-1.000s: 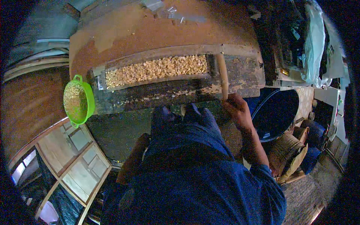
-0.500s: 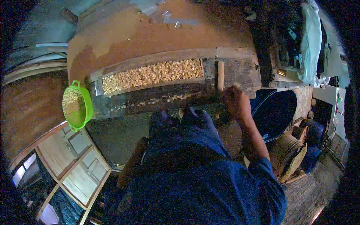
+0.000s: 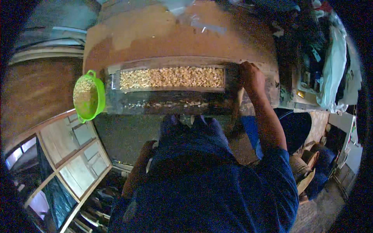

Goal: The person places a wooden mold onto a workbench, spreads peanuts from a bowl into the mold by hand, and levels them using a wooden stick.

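A shallow rectangular wooden frame (image 3: 171, 60) on the bench holds a flat layer of pale, chopped nut-like pieces (image 3: 173, 77). Right of it, my right hand (image 3: 251, 76) is closed around a light wooden rod (image 3: 241, 94), whose near part shows below the fist; the grip covers the rest. My left hand (image 3: 147, 150) hangs low beside my thigh in shadow, away from the bench, and its fingers are too dark to make out. At the bench's left end sits a green two-handled basin (image 3: 101, 97) with more of the pale pieces (image 3: 83, 85).
A brown board surface (image 3: 155, 37) lies beyond the frame, with clear plastic (image 3: 208, 27) at its back. Pale plastic sheeting (image 3: 335, 66) hangs at the right. A dark blue tub (image 3: 293, 130) and woven baskets (image 3: 301, 165) stand right below the bench; a wooden-framed cabinet (image 3: 74, 159) is at left.
My right hand has moved up and away from me, from the bench's near edge onto the wooden rod. The view has shifted slightly; my left hand stays low.
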{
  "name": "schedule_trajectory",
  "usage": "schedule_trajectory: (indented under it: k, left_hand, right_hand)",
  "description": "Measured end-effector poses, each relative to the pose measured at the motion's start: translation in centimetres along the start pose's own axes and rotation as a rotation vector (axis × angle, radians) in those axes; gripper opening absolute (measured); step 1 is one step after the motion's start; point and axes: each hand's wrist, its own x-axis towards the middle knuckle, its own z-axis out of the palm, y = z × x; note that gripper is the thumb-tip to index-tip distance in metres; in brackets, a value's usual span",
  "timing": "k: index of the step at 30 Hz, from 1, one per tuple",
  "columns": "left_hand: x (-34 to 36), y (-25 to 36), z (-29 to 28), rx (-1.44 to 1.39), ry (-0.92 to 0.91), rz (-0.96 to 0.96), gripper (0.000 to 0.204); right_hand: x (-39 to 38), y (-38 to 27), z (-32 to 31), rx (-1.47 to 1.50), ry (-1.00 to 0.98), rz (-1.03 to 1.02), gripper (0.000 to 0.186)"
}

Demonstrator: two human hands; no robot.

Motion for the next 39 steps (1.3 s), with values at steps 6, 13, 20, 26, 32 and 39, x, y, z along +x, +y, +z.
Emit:
schedule_trajectory:
  k: [6,13,20,26,32,39]
  left_hand:
    - [-1.4,2.3,-2.3,0.04,0.002,-0.017,0.041]
    - [-1.4,4.8,-4.9,-0.118,-0.012,-0.049,0.04]
    - [-0.6,2.9,-5.5,-0.064,0.04,0.033,0.045]
    - [-2.0,6.2,-10.8,-0.074,0.112,0.079,0.042]
    - [-2.7,10.2,-15.4,-0.173,0.214,0.139,0.038]
    - [-0.6,16.4,-22.8,-0.202,0.605,0.25,0.034]
  right_hand:
    - [0.6,0.4,0.3,-0.031,0.007,-0.047,0.019]
    - [0.3,0.5,0.5,-0.076,0.029,-0.065,0.014]
    - [1.0,1.2,1.3,-0.14,0.074,-0.079,0.017]
    - [1.9,0.0,0.9,-0.205,-0.012,-0.058,0.023]
    - [2.6,2.4,1.2,-0.673,0.116,-0.32,0.014]
    - [-4.3,-9.4,-5.0,0.03,0.184,-0.306,0.011]
